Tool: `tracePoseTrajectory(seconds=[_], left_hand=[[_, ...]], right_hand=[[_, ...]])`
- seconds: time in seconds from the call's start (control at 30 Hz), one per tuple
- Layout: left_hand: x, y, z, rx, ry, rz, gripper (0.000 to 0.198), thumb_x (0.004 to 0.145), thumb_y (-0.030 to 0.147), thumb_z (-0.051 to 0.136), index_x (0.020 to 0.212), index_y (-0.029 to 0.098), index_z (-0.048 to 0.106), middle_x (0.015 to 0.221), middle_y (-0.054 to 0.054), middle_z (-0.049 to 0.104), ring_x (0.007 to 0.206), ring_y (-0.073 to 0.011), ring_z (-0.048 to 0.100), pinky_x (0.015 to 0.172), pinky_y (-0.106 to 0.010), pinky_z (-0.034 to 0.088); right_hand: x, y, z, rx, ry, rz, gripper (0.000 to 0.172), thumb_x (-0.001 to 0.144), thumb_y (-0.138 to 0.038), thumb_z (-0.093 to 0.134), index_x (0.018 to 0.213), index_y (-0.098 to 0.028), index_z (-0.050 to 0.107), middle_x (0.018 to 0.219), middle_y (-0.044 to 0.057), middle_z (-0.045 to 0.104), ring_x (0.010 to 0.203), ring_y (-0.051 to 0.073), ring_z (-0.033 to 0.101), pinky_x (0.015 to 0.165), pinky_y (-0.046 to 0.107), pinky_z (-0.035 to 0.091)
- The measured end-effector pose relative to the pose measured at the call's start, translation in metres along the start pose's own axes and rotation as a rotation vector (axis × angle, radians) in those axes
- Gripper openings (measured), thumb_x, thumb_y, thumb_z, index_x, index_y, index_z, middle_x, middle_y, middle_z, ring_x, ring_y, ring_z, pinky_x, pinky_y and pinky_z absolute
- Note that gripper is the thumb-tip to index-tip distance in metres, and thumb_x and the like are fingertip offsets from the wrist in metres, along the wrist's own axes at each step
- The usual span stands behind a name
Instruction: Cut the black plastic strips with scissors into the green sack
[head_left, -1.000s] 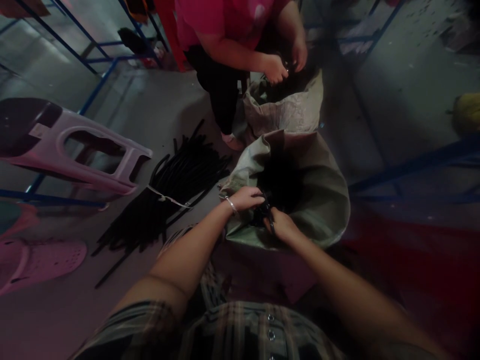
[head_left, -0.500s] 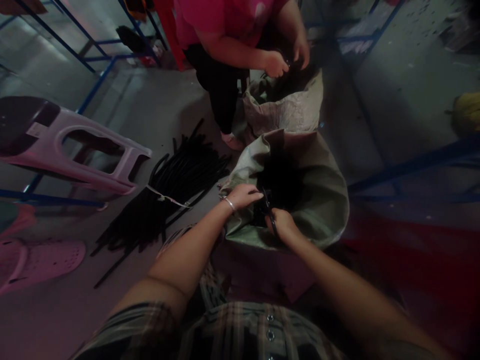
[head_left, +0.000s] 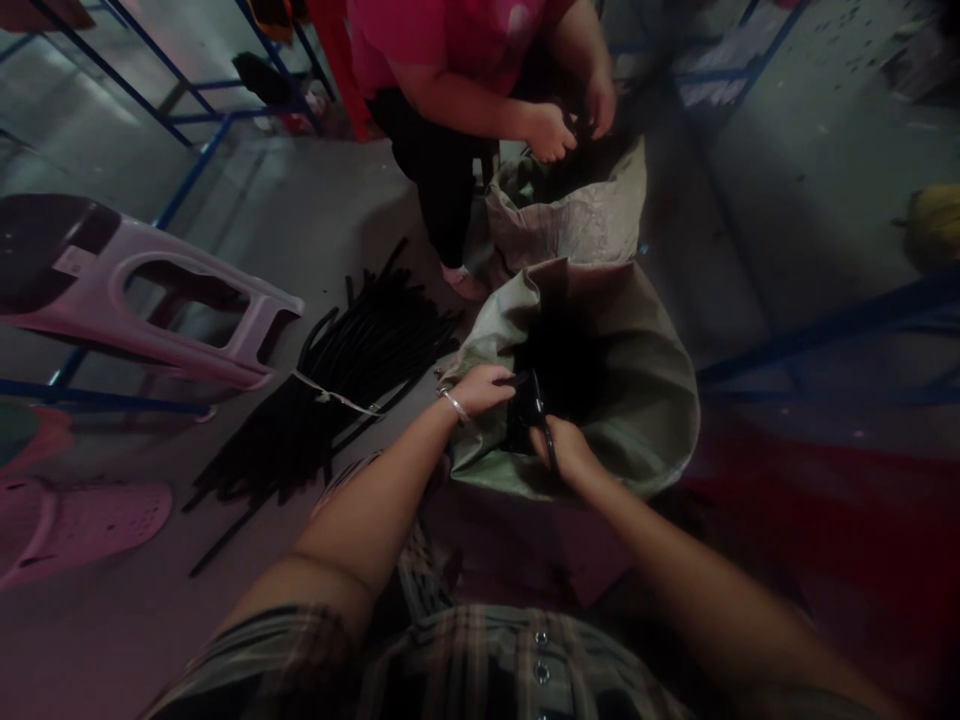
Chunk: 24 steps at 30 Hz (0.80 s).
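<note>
My right hand [head_left: 568, 448] grips a pair of dark-handled scissors [head_left: 538, 398], blades pointing up and away from me over the mouth of a green woven sack [head_left: 656, 400]. Just left of the blades, my left hand [head_left: 484, 390], with a bracelet at the wrist, pinches a small black piece [head_left: 519, 381] whose exact kind is too dark to tell. Black material [head_left: 566, 350] lies deep in shadow inside the sack. Beside the sack on the floor is a bundle of long black tubes or rods [head_left: 360, 350], tied with a pale strip.
Across from me a person in a pink top [head_left: 465, 40] works with both hands over a second sack [head_left: 570, 220]. A plastic stool [head_left: 172, 290] lies on its side at left, above a pink basket [head_left: 105, 515]. Blue metal frames [head_left: 840, 325] stand on both sides.
The scissors have shifted slightly, and my left hand has drawn a little left, away from the blades. The other person's hands have moved slightly.
</note>
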<state>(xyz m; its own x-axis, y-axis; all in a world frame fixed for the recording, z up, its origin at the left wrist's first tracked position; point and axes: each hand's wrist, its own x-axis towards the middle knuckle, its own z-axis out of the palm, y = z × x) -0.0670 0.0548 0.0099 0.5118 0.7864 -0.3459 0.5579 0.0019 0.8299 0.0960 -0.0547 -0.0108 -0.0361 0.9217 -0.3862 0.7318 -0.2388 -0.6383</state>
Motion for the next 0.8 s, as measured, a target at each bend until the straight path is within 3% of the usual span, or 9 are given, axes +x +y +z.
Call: tracePoseTrajectory(seconds=[0.23,0.47,0.8], left_hand=[[-0.001,0.002,0.007,-0.169,-0.036,-0.094,0.021,0.074,0.029,0.055,0.082,0.011,0.061,0.062,0.000,0.059,0.049,-0.0073,0.051,0.047,-0.018,0.038],[0.000,-0.002,0.007,-0.016,-0.092,0.027,0.026,0.072,0.032,0.058,0.086,0.011,0.064,0.060,0.001,0.057,0.052,-0.0078,0.049,0.049,-0.018,0.037],[-0.002,0.001,0.006,0.025,-0.114,-0.001,0.029,0.074,0.038,0.054,0.080,0.012,0.063,0.055,0.003,0.053,0.049,-0.0081,0.047,0.048,-0.019,0.035]], right_hand=[[-0.005,-0.012,-0.007,-0.108,-0.094,0.022,0.021,0.084,-0.034,0.045,0.087,-0.016,0.053,0.081,0.007,0.063,0.065,0.011,0.051,0.058,0.021,0.031],[-0.004,-0.010,-0.009,-0.169,-0.120,0.028,0.026,0.084,-0.037,0.045,0.093,-0.015,0.053,0.085,0.009,0.063,0.068,0.013,0.054,0.057,0.023,0.030],[-0.002,-0.007,-0.006,-0.216,-0.082,0.019,0.025,0.083,-0.033,0.043,0.090,-0.015,0.057,0.083,0.009,0.064,0.070,0.014,0.055,0.059,0.023,0.030]])
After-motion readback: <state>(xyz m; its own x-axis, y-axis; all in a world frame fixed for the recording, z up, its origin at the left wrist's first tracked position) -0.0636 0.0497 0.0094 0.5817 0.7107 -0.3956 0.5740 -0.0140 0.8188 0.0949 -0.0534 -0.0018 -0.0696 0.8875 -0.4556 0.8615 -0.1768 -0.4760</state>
